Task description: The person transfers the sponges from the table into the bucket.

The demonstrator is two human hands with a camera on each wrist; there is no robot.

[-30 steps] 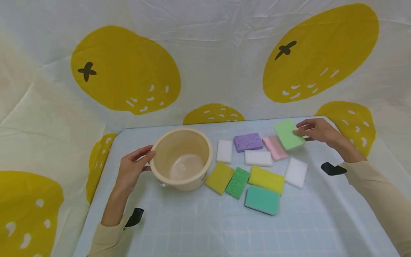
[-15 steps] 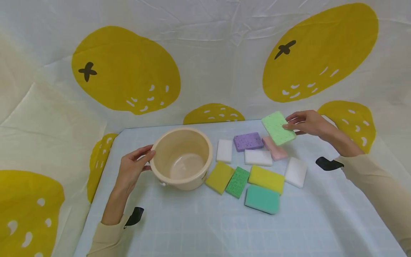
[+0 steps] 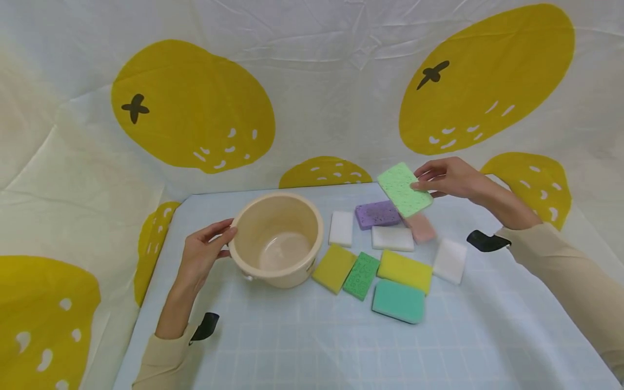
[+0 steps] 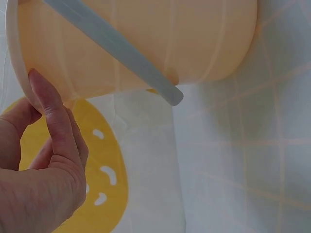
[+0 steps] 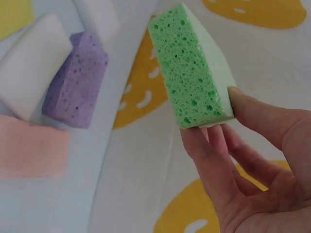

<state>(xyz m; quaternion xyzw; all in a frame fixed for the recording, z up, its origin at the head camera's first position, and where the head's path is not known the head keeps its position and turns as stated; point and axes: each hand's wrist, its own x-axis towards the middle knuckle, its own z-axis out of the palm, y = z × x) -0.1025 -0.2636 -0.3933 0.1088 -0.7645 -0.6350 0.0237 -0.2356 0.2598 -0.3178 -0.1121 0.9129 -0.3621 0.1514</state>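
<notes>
My left hand [image 3: 207, 246] pinches the rim of a beige bucket [image 3: 312, 219] at its left side. In the left wrist view the thumb and fingers meet at the bucket's rim, and a grey handle [image 4: 121, 51] crosses its wall. Up in the air, my right hand [image 3: 450, 176] holds a light green sponge [image 3: 404, 189] by its right edge between thumb and fingers. Beneath that sponge lie a purple sponge [image 3: 375, 215] and a pink sponge [image 3: 420, 227], the pink one partly covered in the head view. The visible bottom of the bucket has nothing on it.
Between the hands lie white sponges [image 3: 340, 228], a mustard sponge [image 3: 333, 269], a green sponge [image 3: 361, 276], a yellow sponge [image 3: 404, 272] and a teal sponge [image 3: 398, 301]. A light blue checked cloth [image 3: 292, 346] covers the table. Behind rises a fruit-print sheet [image 3: 336, 97].
My right hand has carried the light green sponge left and upward, from over the pink sponge towards the purple one. The left hand and the bucket have stayed put.
</notes>
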